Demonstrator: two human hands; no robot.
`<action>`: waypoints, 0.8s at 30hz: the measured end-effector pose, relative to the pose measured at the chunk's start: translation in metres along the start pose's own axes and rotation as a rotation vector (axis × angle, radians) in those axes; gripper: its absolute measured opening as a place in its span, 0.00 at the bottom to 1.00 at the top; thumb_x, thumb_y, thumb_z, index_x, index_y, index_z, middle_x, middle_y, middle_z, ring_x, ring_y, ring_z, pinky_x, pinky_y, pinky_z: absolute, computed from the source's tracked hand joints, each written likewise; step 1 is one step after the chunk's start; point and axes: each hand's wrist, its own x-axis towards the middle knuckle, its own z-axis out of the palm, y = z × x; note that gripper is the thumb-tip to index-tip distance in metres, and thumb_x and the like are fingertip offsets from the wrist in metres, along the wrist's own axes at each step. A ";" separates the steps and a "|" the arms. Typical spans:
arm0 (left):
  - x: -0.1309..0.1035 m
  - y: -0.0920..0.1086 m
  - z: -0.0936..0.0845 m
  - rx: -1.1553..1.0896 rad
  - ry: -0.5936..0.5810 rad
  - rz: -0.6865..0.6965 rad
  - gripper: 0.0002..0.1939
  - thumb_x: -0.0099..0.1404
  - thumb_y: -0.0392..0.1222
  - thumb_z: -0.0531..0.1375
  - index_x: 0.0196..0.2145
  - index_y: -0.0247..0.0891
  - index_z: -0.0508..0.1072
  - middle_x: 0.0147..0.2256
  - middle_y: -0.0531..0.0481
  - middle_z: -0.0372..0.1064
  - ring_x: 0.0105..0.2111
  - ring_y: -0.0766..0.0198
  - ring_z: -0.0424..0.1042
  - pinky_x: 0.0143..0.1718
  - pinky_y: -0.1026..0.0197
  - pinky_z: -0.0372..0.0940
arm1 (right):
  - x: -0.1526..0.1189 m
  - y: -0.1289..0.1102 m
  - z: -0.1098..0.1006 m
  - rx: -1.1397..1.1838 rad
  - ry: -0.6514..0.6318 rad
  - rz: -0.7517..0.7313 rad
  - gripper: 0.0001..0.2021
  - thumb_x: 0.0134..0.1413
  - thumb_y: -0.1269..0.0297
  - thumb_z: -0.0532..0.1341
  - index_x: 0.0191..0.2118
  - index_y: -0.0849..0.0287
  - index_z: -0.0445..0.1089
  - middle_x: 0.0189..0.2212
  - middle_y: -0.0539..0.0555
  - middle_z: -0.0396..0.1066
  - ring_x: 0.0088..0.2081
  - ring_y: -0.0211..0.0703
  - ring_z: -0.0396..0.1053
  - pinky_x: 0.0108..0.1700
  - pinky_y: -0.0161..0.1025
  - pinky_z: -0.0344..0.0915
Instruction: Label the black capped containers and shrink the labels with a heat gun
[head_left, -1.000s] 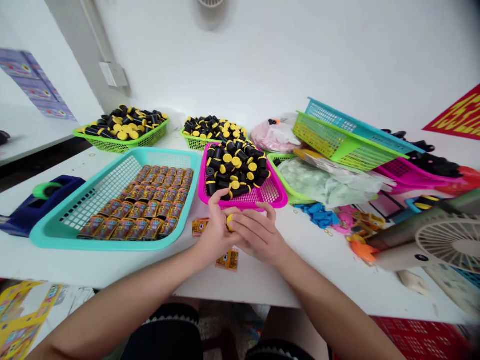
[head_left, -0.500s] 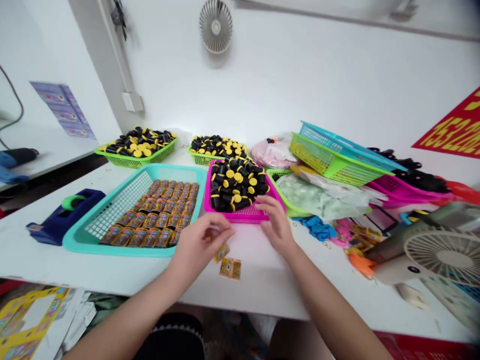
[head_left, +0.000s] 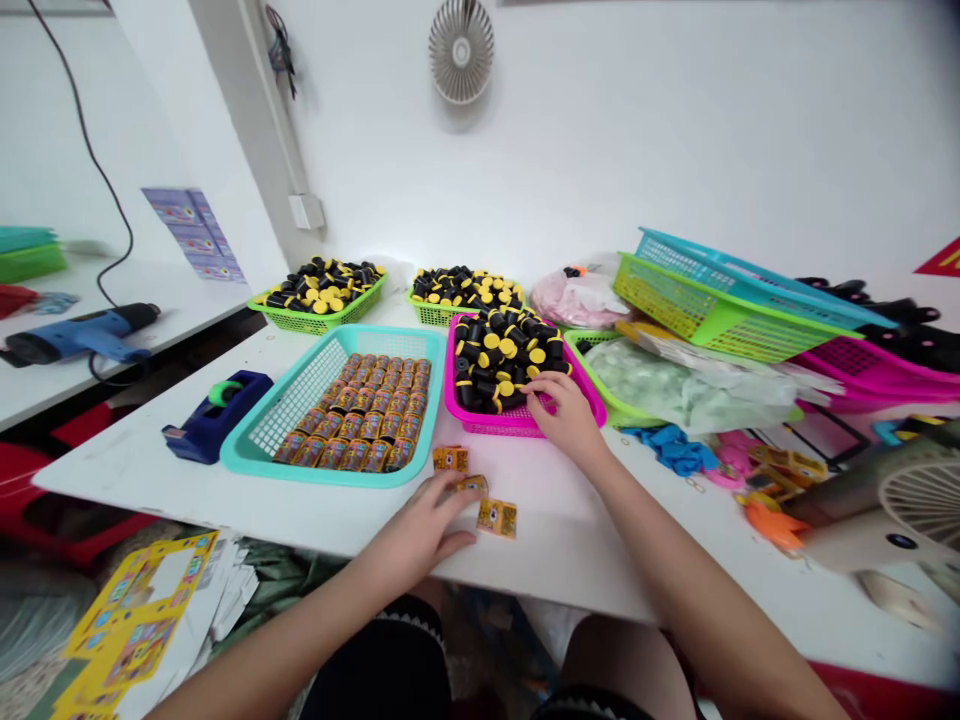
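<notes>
My left hand is low over the white table, fingers apart, its fingertips touching the middle one of three small yellow printed pieces. My right hand reaches to the front right of the pink basket; its thumb and fingers meet the black cylinders with yellow caps, and whether one is gripped is hard to make out. Left of the pink basket, a turquoise basket holds rows of cylinders in printed wrapping.
A blue tape dispenser stands at the left. Green baskets of capped cylinders are behind. To the right are stacked baskets, plastic bags, blue scraps and a fan. A blue heat gun lies on the far-left table.
The view has turned left. My left hand has lowered from its pinch and opened over the printed pieces, now three on the table. My right hand has come to the cylinders.
</notes>
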 end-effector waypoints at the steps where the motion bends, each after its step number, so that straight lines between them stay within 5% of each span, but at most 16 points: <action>1: 0.004 -0.003 0.005 -0.019 0.029 -0.025 0.20 0.63 0.40 0.61 0.53 0.43 0.66 0.55 0.43 0.60 0.55 0.55 0.63 0.57 0.50 0.62 | 0.006 0.003 0.000 0.000 -0.035 0.049 0.08 0.53 0.67 0.58 0.34 0.56 0.74 0.41 0.57 0.70 0.46 0.47 0.69 0.52 0.47 0.65; 4: 0.013 -0.004 0.013 -0.036 0.104 -0.091 0.08 0.66 0.38 0.58 0.42 0.41 0.73 0.49 0.44 0.64 0.50 0.57 0.67 0.54 0.52 0.64 | 0.026 0.009 0.000 -0.111 -0.223 0.189 0.08 0.53 0.66 0.57 0.35 0.57 0.74 0.42 0.57 0.71 0.44 0.45 0.70 0.51 0.43 0.65; 7: 0.007 0.016 -0.001 -0.111 0.070 -0.073 0.09 0.66 0.35 0.56 0.42 0.39 0.73 0.46 0.45 0.65 0.47 0.61 0.69 0.53 0.57 0.64 | 0.042 0.018 0.001 -0.261 -0.440 0.295 0.11 0.55 0.66 0.57 0.41 0.59 0.74 0.42 0.59 0.72 0.43 0.46 0.70 0.50 0.42 0.64; 11: -0.009 0.060 -0.062 -0.221 -0.056 -0.026 0.13 0.62 0.32 0.57 0.44 0.42 0.73 0.47 0.48 0.64 0.47 0.66 0.68 0.53 0.66 0.62 | 0.052 0.031 0.007 -0.248 -0.713 0.284 0.20 0.45 0.64 0.66 0.48 0.56 0.72 0.44 0.57 0.71 0.43 0.47 0.71 0.50 0.39 0.65; 13: -0.009 0.063 -0.104 -0.156 -0.065 -0.061 0.13 0.62 0.34 0.56 0.43 0.43 0.74 0.48 0.47 0.63 0.50 0.64 0.67 0.54 0.63 0.61 | 0.053 0.036 0.012 -0.246 -0.812 0.283 0.23 0.43 0.64 0.68 0.49 0.52 0.71 0.50 0.56 0.67 0.42 0.45 0.72 0.50 0.39 0.65; 15: 0.002 0.042 -0.145 -0.011 -0.080 -0.127 0.15 0.65 0.41 0.54 0.48 0.44 0.74 0.48 0.46 0.63 0.48 0.62 0.68 0.53 0.60 0.62 | 0.053 0.040 0.017 -0.265 -0.857 0.303 0.24 0.43 0.65 0.67 0.50 0.52 0.69 0.54 0.57 0.63 0.41 0.44 0.72 0.50 0.40 0.65; 18: 0.032 -0.022 -0.190 0.205 -0.166 -0.310 0.22 0.65 0.47 0.52 0.55 0.43 0.70 0.49 0.45 0.67 0.42 0.61 0.71 0.48 0.60 0.65 | 0.052 0.047 0.025 -0.292 -0.871 0.332 0.24 0.42 0.65 0.68 0.49 0.56 0.68 0.50 0.58 0.66 0.42 0.46 0.72 0.48 0.39 0.66; 21: 0.063 -0.089 -0.204 0.407 -0.229 -0.605 0.26 0.61 0.42 0.52 0.57 0.41 0.67 0.48 0.49 0.72 0.45 0.60 0.72 0.49 0.63 0.64 | 0.051 0.052 0.029 -0.300 -0.866 0.346 0.21 0.39 0.66 0.69 0.44 0.56 0.70 0.39 0.55 0.73 0.38 0.46 0.72 0.43 0.38 0.67; 24: 0.076 -0.130 -0.195 0.489 -0.277 -0.708 0.24 0.54 0.37 0.55 0.49 0.36 0.75 0.45 0.44 0.75 0.44 0.55 0.73 0.47 0.61 0.65 | 0.052 0.052 0.027 -0.303 -0.807 0.341 0.17 0.35 0.66 0.70 0.37 0.57 0.72 0.33 0.53 0.73 0.35 0.46 0.71 0.40 0.39 0.67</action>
